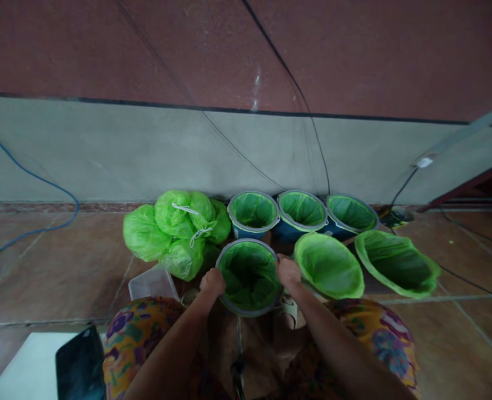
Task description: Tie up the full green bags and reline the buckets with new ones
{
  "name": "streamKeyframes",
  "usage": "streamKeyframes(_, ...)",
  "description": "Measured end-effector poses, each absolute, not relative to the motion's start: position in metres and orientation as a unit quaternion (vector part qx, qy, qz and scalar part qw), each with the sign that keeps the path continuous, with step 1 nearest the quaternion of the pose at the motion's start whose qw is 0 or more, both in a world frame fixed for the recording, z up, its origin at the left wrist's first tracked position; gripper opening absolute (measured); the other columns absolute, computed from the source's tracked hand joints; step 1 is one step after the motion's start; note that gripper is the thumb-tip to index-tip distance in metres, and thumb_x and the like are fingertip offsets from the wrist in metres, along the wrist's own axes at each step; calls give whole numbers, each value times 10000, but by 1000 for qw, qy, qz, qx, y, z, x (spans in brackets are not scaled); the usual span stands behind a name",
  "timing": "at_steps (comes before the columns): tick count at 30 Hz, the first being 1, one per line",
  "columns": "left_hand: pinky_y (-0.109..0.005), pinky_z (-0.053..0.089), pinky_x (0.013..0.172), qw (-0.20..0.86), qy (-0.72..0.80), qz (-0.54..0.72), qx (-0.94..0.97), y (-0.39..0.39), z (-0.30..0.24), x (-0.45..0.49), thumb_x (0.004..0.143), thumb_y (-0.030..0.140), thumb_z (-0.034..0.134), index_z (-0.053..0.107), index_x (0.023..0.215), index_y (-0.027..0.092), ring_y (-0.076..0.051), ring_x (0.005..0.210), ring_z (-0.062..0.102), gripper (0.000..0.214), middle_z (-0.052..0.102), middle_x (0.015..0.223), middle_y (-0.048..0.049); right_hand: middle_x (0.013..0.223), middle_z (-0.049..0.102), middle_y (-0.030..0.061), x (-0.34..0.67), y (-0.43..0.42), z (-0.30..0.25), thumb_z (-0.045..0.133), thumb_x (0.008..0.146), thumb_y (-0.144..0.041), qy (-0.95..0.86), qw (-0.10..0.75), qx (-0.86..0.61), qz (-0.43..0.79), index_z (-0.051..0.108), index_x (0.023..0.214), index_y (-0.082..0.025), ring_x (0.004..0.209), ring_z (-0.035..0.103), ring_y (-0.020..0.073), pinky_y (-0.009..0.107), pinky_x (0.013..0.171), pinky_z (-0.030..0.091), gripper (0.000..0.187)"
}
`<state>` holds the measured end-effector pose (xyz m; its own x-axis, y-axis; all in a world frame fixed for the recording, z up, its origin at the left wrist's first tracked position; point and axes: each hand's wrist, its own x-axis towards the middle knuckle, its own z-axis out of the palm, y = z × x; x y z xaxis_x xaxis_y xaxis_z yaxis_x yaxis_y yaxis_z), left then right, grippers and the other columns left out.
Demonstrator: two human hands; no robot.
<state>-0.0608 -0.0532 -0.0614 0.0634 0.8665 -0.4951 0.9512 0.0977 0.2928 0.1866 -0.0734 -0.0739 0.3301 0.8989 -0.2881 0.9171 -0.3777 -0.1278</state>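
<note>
Between my knees is a bucket (249, 312) with a grey rim, lined with a green plastic bag (241, 289). My left hand (213, 282) is closed on the left side of its rim. On the opposite side, my right hand (288, 272) grips the rim too. Just right of my right hand stands a container lined with a light green bag (329, 266), its edge folded outward. Farther right is another open green bag liner (399, 264). The bottom of the held bucket is in shadow.
Three blue lined buckets (254, 230) (302, 226) (352, 229) stand along the wall. Tied green bags (183, 222) are piled left of them, near a clear plastic box (153, 283). A blue cable (41, 176) crosses the left floor; a dark phone-like slab (80, 364) lies lower left.
</note>
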Motion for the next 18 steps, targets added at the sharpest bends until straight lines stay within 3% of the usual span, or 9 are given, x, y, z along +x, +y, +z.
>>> streamKeyframes(6,-331,462,874,278,684,-106,666,-53,-66,-56,793,128,503,633,991,114,-274,1073,596,238,648,1055,-193,1004,676,170,184,-63,-87,369,878,-86,547,57,817,-173,622,1048,-83,958,643,223,287,789,455,305)
streamKeyframes(10,-329,470,850,274,697,-96,656,-49,-65,-55,809,123,462,595,1057,85,-275,1042,614,284,657,1030,-205,1025,673,177,186,-66,-85,402,854,-83,535,71,822,-182,633,1046,-82,981,639,218,272,788,459,300)
streamKeyframes(15,-283,443,897,251,731,-25,634,-36,-58,-58,883,304,413,330,1336,39,-230,1118,574,531,596,1185,-213,966,682,210,196,-99,-79,499,842,-316,508,107,828,-213,682,884,-76,916,660,291,327,712,489,305)
streamKeyframes(18,-289,449,883,253,737,-48,625,-34,-55,-59,888,323,390,399,1283,34,-244,1134,564,490,584,1204,-222,970,676,226,200,-111,-77,434,868,-457,494,112,834,-219,667,920,-64,937,654,308,356,742,488,460)
